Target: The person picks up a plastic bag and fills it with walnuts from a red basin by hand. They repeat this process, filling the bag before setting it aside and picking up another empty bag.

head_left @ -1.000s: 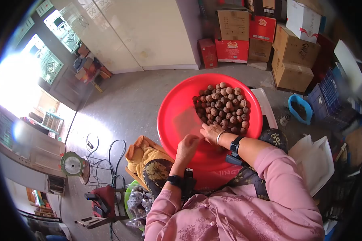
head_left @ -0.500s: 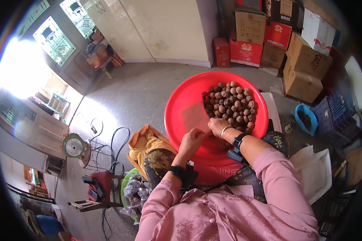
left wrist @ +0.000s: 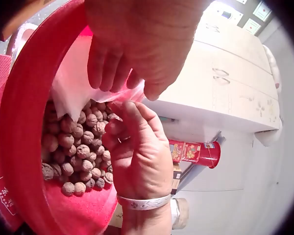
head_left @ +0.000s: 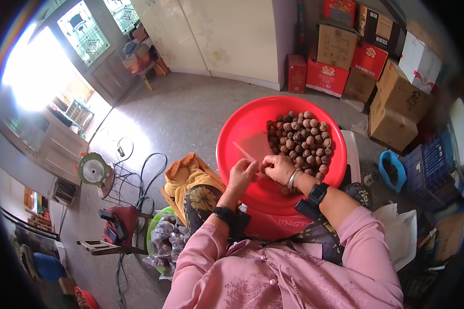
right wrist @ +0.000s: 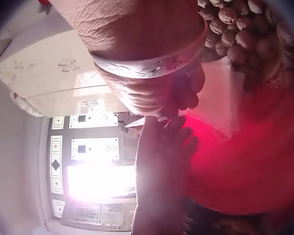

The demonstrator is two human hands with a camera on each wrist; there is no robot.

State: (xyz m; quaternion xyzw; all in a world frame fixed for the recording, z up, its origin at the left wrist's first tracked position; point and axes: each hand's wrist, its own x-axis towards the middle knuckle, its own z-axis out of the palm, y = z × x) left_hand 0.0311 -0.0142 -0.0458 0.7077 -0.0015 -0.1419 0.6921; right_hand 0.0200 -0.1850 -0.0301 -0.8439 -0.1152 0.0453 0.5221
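Note:
Both hands meet over a red plastic basin (head_left: 231,180), pinching a thin, see-through plastic bag (left wrist: 71,83) by its edge. My left hand (head_left: 241,176) has its fingers bent at the bag's rim; in the left wrist view it comes down from the top. My right hand (head_left: 279,170), with a silver bangle (left wrist: 144,202) at the wrist, pinches the bag between thumb and forefinger. Below the fingertips the bag hangs limp, overlapping the walnuts (left wrist: 83,152) in the left wrist view. Those walnuts lie heaped along the basin's right side.
Stacked cardboard boxes (head_left: 397,113) stand at the back right. A blue basin (head_left: 392,172) and a blue crate (head_left: 433,165) are on the right. Bagged goods (head_left: 167,239) fill a green tub at the left knee, near a small red seat (head_left: 121,224) and a fan (head_left: 94,169).
The head view has swung, so the room slides rightward. My right hand has drawn back slightly from the walnuts toward the body; a pale edge of the bag now shows by the left fingers.

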